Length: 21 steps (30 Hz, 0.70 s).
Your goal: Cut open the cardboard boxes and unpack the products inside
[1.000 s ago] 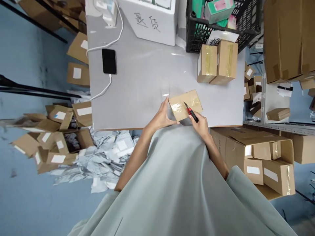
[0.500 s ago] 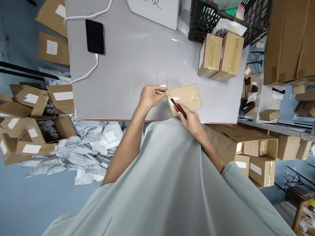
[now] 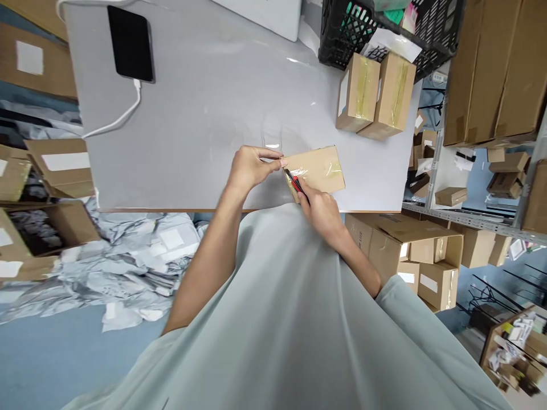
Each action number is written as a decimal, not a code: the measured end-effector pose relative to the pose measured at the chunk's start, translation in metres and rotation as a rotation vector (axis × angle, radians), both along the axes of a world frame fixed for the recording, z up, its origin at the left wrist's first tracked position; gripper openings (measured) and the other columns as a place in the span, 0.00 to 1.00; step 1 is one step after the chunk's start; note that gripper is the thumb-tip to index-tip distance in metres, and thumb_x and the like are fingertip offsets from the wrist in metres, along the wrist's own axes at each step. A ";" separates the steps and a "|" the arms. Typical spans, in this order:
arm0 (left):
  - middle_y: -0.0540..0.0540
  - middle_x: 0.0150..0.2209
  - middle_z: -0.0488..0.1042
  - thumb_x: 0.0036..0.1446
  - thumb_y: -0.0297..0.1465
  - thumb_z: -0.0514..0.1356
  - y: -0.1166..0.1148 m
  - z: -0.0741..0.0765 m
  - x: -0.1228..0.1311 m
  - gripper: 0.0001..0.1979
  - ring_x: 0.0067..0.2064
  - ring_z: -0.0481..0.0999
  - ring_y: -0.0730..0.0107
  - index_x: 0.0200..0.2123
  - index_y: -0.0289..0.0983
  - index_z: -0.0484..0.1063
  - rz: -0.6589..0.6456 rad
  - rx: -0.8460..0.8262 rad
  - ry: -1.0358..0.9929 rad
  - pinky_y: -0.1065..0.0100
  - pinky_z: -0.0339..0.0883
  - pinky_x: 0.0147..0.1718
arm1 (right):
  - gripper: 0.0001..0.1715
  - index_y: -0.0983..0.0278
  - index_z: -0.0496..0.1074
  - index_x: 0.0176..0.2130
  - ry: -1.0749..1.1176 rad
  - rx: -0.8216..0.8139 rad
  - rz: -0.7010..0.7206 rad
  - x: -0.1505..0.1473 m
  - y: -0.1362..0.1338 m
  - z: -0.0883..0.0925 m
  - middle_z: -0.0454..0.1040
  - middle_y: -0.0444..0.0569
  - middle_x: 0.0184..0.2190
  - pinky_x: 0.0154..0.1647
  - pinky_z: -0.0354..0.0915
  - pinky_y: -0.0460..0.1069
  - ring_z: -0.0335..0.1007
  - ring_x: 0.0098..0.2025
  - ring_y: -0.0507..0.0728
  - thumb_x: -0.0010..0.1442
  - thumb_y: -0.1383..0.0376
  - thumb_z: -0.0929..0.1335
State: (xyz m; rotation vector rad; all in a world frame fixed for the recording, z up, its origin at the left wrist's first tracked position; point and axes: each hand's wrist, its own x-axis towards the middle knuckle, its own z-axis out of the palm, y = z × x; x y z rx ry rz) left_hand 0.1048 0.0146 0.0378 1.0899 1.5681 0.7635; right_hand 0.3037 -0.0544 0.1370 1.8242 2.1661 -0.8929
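A small cardboard box (image 3: 318, 169) with clear tape on it lies slightly turned near the table's front edge. My left hand (image 3: 251, 169) pinches the box's upper left corner between thumb and fingers. In my right hand (image 3: 321, 209) is a box cutter (image 3: 294, 181), red and black, its tip at the taped left end of the box. The fist covers the cutter's rear part, and how far the blade has gone in cannot be seen.
Two taped boxes (image 3: 376, 95) stand by a black crate (image 3: 342, 35) at the back right. A phone (image 3: 131, 44) on a white cable lies at the left. Open cartons and grey plastic bags (image 3: 137, 256) crowd the floor; a large carton (image 3: 384, 242) sits right of me.
The box cutter's tip has shifted to the upper left, closer to the left edge of the box and my left fingers. The camera view has turned a little to the right.
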 end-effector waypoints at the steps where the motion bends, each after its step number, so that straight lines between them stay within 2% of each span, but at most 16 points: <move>1: 0.42 0.45 0.90 0.51 0.50 0.80 0.000 -0.001 0.001 0.24 0.45 0.89 0.50 0.45 0.41 0.91 0.004 0.002 0.006 0.54 0.84 0.50 | 0.33 0.59 0.62 0.81 -0.049 -0.022 0.005 -0.005 0.001 0.003 0.87 0.57 0.58 0.60 0.77 0.60 0.86 0.57 0.68 0.83 0.63 0.59; 4: 0.43 0.45 0.90 0.53 0.48 0.79 -0.002 -0.006 0.002 0.21 0.43 0.89 0.52 0.45 0.42 0.91 0.019 0.007 0.017 0.55 0.84 0.50 | 0.33 0.63 0.60 0.81 -0.152 -0.062 0.013 -0.022 0.004 0.008 0.87 0.62 0.55 0.60 0.77 0.62 0.86 0.55 0.70 0.83 0.65 0.58; 8: 0.43 0.41 0.90 0.56 0.45 0.78 -0.007 -0.009 0.005 0.18 0.42 0.90 0.52 0.46 0.42 0.91 0.051 0.002 0.046 0.56 0.83 0.49 | 0.32 0.64 0.60 0.80 -0.167 -0.044 0.028 -0.035 0.003 0.006 0.87 0.62 0.50 0.59 0.79 0.64 0.87 0.53 0.69 0.83 0.69 0.60; 12: 0.43 0.41 0.90 0.56 0.41 0.77 -0.017 -0.009 0.012 0.16 0.44 0.90 0.52 0.46 0.41 0.91 0.077 -0.004 0.079 0.58 0.81 0.50 | 0.34 0.67 0.60 0.80 -0.230 -0.038 0.064 -0.036 -0.012 0.012 0.87 0.63 0.46 0.54 0.81 0.58 0.88 0.49 0.66 0.80 0.72 0.62; 16: 0.43 0.41 0.90 0.58 0.41 0.75 -0.024 -0.007 0.016 0.17 0.44 0.90 0.53 0.48 0.40 0.91 0.103 -0.006 0.079 0.59 0.81 0.49 | 0.35 0.71 0.61 0.78 -0.286 -0.053 0.106 -0.034 -0.023 0.019 0.88 0.65 0.45 0.48 0.82 0.55 0.89 0.48 0.66 0.78 0.75 0.60; 21: 0.44 0.42 0.90 0.62 0.41 0.72 -0.023 -0.006 0.018 0.18 0.44 0.90 0.54 0.50 0.39 0.90 0.104 0.006 0.101 0.61 0.81 0.49 | 0.36 0.70 0.59 0.79 -0.312 -0.073 0.127 -0.035 -0.022 0.016 0.88 0.65 0.46 0.48 0.81 0.54 0.88 0.49 0.65 0.78 0.74 0.60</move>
